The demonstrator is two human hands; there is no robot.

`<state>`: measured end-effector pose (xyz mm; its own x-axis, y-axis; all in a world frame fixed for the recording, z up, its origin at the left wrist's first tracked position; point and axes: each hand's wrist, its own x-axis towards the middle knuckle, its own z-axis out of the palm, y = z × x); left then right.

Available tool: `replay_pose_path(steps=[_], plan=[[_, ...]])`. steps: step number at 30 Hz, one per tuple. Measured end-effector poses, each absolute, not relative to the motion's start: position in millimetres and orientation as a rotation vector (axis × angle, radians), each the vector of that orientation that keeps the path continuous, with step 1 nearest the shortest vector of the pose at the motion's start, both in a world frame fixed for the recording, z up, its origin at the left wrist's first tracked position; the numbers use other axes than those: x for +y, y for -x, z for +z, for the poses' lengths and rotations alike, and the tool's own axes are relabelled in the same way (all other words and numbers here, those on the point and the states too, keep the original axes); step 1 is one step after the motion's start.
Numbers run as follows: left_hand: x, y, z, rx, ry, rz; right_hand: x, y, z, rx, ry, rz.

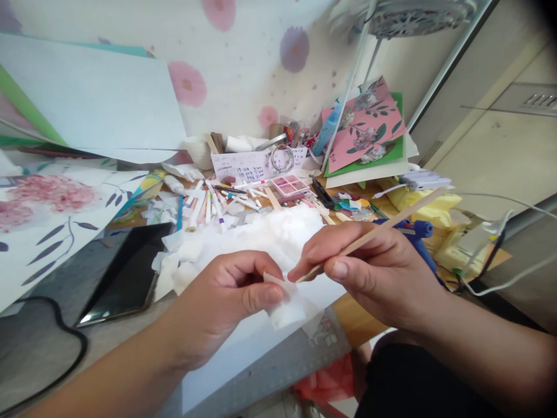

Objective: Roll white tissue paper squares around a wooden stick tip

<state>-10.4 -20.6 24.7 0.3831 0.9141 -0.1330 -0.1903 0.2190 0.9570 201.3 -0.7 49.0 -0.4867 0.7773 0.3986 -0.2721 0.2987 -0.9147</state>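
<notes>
Between the thumb and fingers of my left hand (226, 296) is a small thin white piece of tissue paper (285, 307), its lower corner hanging free. My right hand (383, 273) is closed around a slim wooden stick (391, 223), which slants up to the right. The stick's lower tip meets the tissue's upper edge, close to my right fingertips. Beneath both hands lie a white sheet of paper (243, 354) and a heap of white tissue pieces (282, 229).
A dark tablet (128, 273) lies at left. Scattered markers (209, 203), a pink palette (290, 186) and a blue glue gun (415, 232) sit beyond my hands. Pink flower-decorated card (365, 128) leans at the back right. Cables (500, 284) loop at right. Painted flower paper (61, 215) stands left.
</notes>
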Motion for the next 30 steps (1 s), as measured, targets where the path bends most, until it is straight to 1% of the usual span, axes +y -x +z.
replay_pose_path(steps=[9,24,30], plan=[[-22.1,13.5,21.7,0.843,-1.138,0.883,-4.9,-204.6,54.4,-1.699,0.531,1.302],[-21.1,12.4,24.4,0.855,-1.169,0.872,-3.3,-204.3,52.2,-1.682,0.507,1.360],[-21.5,12.6,26.5,0.862,-1.153,0.851,-4.8,-206.2,53.4,-1.774,0.537,1.277]])
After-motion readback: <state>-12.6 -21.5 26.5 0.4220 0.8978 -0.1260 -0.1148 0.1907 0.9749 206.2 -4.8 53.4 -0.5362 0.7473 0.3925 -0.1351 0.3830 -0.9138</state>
